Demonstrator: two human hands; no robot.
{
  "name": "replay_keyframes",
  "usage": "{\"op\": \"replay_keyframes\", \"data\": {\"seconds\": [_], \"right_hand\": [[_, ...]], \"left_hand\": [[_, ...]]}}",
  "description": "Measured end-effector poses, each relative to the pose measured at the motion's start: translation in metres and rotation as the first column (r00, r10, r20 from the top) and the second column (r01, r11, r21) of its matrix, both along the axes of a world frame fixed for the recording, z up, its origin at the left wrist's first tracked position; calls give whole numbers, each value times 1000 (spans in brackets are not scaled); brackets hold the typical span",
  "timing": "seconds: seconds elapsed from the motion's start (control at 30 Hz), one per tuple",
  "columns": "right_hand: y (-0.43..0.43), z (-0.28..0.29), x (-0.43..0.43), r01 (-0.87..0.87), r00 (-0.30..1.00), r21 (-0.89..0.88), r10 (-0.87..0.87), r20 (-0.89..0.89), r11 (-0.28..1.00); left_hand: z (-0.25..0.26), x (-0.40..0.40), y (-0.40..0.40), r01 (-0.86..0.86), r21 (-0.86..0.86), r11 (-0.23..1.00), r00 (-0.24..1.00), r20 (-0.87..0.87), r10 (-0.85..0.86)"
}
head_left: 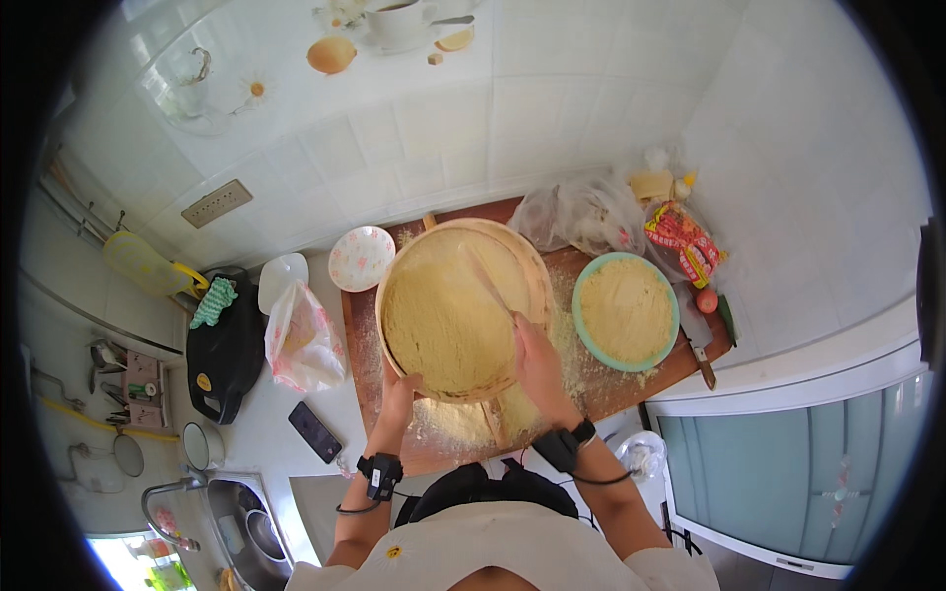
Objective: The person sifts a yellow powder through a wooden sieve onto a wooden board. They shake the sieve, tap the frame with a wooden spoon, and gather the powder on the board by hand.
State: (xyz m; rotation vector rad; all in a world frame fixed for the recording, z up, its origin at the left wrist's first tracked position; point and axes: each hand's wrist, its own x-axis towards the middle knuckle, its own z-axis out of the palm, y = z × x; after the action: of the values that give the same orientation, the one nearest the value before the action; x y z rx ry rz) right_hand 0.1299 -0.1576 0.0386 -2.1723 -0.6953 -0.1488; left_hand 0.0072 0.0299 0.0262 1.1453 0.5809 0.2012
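A large round wooden-rimmed sieve or steamer (550,295) holds a broad layer of pale yellow, flour-like meal (443,325). My left hand (399,391) grips its near-left rim, thumb over the edge. In my right hand (539,362) is the handle of a long, flat, pale blade (484,277), probably a knife or spatula, lying across the meal's surface. Under the round vessel a wooden stick (493,425) pokes out at front and back, above a brown wooden board (436,458) dusted with meal. To the right, a mint-green basin (579,321) contains more crumbly yellow meal.
A kitchen knife (702,362) lies near the board's right edge, beside a reddish round vegetable or fruit (707,301). Plastic bags (591,214) crowd the back. Leftward are a patterned plate (361,258), a phone (315,432), a black appliance (225,347) and a sink (247,532).
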Motion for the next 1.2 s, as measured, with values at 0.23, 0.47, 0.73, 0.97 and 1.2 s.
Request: {"op": "replay_keyframes", "data": {"seconds": [0.23,0.47,0.73,0.97,1.2], "right_hand": [[-2,-7,-1,35,998,-59,-31,62,998],[-7,-9,-3,41,999,-9,-41,21,999],[1,4,-9,119,991,112,-126,54,986],[23,0,-5,82,993,0,-82,83,997],[22,-6,0,28,992,89,-38,117,996]], "left_hand": [[5,3,2,-34,56,998,999,-14,35],[0,2,5,-44,36,998,999,-26,45],[-2,-1,6,-35,46,998,994,101,30],[0,-2,8,-26,89,996,986,166,11],[5,-2,8,-46,94,994,993,116,35]]}}
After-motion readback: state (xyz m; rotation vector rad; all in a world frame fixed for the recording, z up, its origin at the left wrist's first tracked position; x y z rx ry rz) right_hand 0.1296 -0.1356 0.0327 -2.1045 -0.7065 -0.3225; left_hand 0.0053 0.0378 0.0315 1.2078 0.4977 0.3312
